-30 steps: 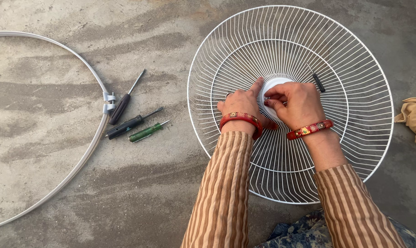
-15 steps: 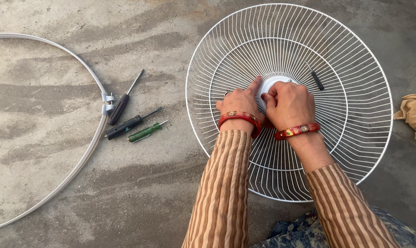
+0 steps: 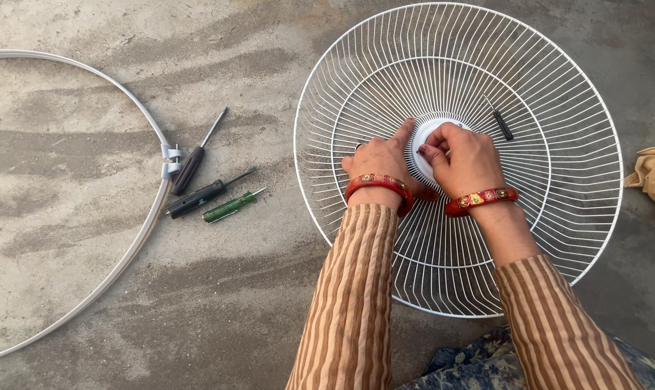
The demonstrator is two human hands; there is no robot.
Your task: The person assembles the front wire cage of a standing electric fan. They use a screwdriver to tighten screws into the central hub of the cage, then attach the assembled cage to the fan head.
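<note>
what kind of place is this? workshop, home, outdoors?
Probably an informal floor-level repair spot, maybe a yard or home floor; cannot tell indoors or out. Cues: bare stained concrete floor, a white wire fan guard lying on it, and loose screwdrivers beside a white rim ring.

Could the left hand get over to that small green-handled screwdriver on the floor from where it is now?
Probably yes. The left hand rests on the white wire fan guard, and the small green-handled screwdriver lies on bare concrete floor to its left, beyond the guard's rim. Nothing stands between them.
</note>
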